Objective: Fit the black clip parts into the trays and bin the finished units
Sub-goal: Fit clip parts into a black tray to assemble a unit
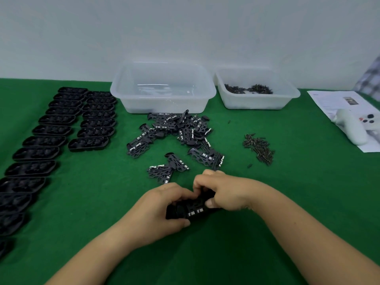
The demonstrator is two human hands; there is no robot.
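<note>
left hand (164,206) and right hand (224,192) together, fingers (198,182) curled

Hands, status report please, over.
Left hand and right hand both gripping one black tray with a clip part. Large clear bin apparently holds no units. Nothing blocking.

Two hands: left hand (164,204), right hand (224,192), both gripping one black unit (191,208). Two clear bins beyond the fingers: big bin (164,103), small bin (257,101). Black trays (49,140) left of the fingers, two rows, roughly twenty. Clip parts (174,130): one loose pile, count unclear. One white controller (353,128).
</note>
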